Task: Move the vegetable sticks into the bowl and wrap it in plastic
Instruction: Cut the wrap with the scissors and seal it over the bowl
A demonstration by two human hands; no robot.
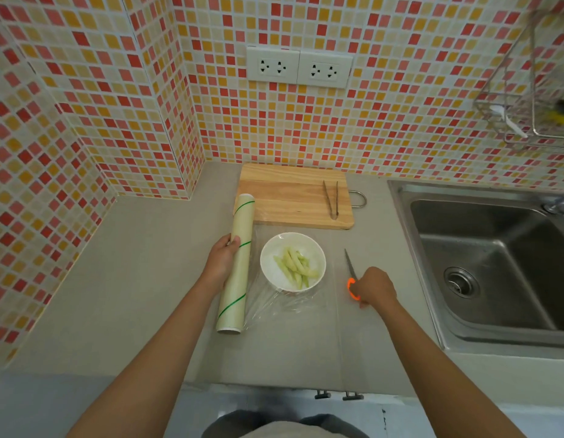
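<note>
A white bowl [292, 244] stands on the grey counter and holds several pale green vegetable sticks [295, 267]. A clear plastic film [282, 303] is drawn from the roll over the bowl and lies wrinkled at its near side. My left hand [222, 259] grips the roll of plastic wrap [238, 267], which lies just left of the bowl. My right hand [374, 287] is closed on the orange handles of the scissors [350, 273], right of the bowl, with the blades pointing away from me.
A wooden cutting board [290, 194] with metal tongs [331, 199] on it lies behind the bowl. A steel sink [492, 260] is at the right. A wire rack [527, 99] hangs on the tiled wall above it.
</note>
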